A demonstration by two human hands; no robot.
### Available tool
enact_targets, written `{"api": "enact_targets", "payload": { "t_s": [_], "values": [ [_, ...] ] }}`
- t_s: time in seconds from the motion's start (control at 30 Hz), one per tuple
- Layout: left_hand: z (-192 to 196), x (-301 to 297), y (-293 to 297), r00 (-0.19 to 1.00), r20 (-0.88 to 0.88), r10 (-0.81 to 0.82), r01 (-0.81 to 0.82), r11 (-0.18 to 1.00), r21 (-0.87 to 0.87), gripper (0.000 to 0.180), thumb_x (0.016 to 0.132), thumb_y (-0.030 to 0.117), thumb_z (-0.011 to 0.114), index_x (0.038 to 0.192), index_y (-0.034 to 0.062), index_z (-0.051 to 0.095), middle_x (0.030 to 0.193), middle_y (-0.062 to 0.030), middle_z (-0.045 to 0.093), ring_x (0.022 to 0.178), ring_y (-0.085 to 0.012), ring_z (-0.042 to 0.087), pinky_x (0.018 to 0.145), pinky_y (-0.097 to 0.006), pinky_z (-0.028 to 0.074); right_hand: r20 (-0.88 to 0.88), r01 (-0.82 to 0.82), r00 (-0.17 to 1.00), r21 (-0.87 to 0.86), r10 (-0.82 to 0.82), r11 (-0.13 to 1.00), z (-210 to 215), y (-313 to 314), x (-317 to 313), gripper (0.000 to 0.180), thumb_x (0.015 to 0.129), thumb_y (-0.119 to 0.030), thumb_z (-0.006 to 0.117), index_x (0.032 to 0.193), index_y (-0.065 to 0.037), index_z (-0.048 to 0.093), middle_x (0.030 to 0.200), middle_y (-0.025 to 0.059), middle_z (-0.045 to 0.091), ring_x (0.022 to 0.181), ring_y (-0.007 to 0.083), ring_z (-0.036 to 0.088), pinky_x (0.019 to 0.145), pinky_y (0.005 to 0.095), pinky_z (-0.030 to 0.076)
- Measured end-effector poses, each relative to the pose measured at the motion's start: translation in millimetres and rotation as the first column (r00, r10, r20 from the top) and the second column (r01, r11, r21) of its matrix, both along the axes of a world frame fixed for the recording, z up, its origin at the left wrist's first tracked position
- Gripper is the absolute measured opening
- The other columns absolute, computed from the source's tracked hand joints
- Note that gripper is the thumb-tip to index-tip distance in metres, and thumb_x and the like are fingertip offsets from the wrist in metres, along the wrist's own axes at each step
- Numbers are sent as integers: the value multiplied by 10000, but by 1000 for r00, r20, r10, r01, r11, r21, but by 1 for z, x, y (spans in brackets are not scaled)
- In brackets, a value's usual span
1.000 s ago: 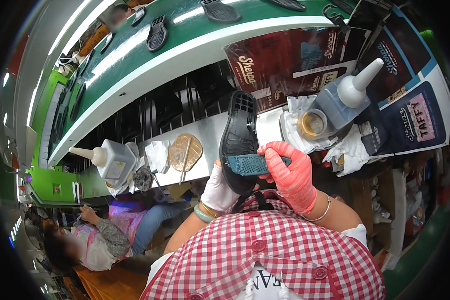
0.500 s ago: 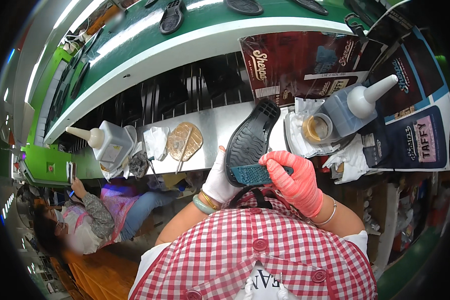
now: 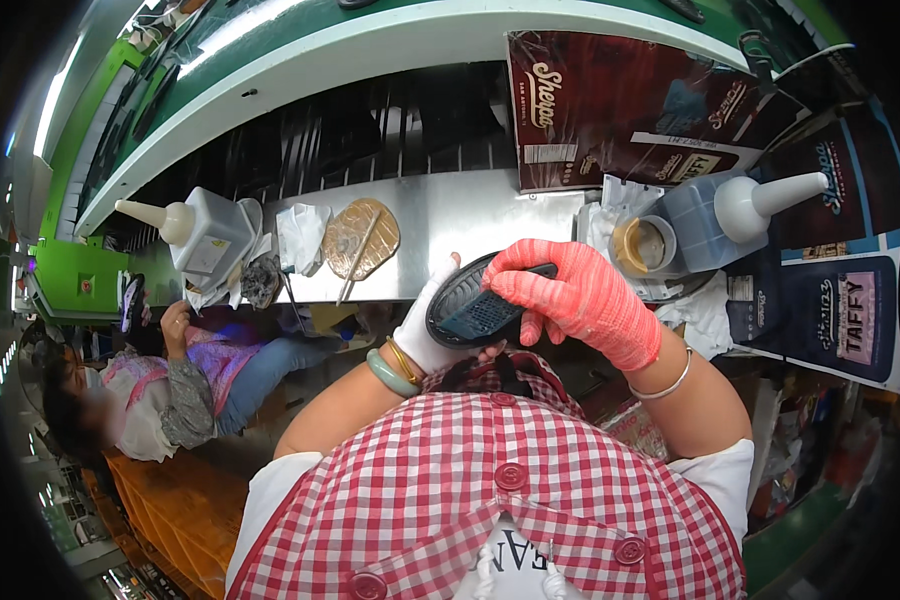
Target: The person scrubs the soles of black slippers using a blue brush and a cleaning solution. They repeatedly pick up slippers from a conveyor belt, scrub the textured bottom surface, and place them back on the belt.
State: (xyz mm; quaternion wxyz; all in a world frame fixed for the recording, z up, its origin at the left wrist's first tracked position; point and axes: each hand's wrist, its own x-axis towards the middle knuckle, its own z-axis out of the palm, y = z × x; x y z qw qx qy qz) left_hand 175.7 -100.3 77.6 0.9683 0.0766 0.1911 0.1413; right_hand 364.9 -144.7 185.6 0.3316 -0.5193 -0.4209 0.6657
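My left hand (image 3: 422,325), in a white glove, holds a black shoe sole (image 3: 450,289) from its left side and from below, tilted near my apron. A teal textured strip (image 3: 467,320) lies against the sole's tread, at the end nearest me. My right hand (image 3: 580,300), in a coral-pink glove, is closed over the sole's right side, thumb and fingertips pinching the strip's upper edge. Those fingers hide the sole's far part and the strip's right end.
A squeeze bottle (image 3: 760,215) and a roll of tan tape (image 3: 642,247) stand to the right by printed cardboard (image 3: 610,110). On the left are another bottle (image 3: 210,240), white cloth (image 3: 302,238) and a round tan lid (image 3: 355,245) with a stick across it. A person (image 3: 185,390) sits farther left.
The sole has been drawn closer to me and tilted, so it looks foreshortened. My right hand has moved up and left over it. The strip now lies more along the sole than across it.
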Motion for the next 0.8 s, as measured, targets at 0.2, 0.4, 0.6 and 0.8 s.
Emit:
{"api": "enact_targets", "payload": {
  "t_s": [0.2,0.4,0.6,0.8],
  "values": [
    [13,-1,7,983,-175,-47,44,999,-18,572,947,534,202,1143,69,471,854,-186,599,451,-273,551,345,-333,447,-10,-25,1000,-16,25,1000,-6,12,2,295,837,-264,635,1005,-21,638,714,37,614,519,63,553,450,189,406],
    [8,-4,19,971,-186,-150,90,951,-296,755,890,644,253,1233,-9,413,906,-243,590,425,-305,550,308,-353,428,-3,-53,999,-1,53,999,-13,11,12,274,829,-256,640,977,-26,652,715,38,615,519,72,553,475,200,423],
    [-2,-15,28,974,37,-225,228,963,-143,541,953,470,311,1201,30,506,1066,-175,621,825,-264,639,662,-365,538,6,-41,999,-10,41,999,-12,4,23,214,838,-247,618,921,-57,673,775,9,641,551,56,571,490,173,425],
    [-4,-17,29,952,-285,-116,94,992,-89,491,926,435,418,1155,21,548,1011,-172,650,791,-266,645,717,-371,532,32,-34,999,-18,34,999,-5,-5,31,202,821,-228,630,919,-59,679,769,7,639,560,64,569,492,181,420]
  ]
}}
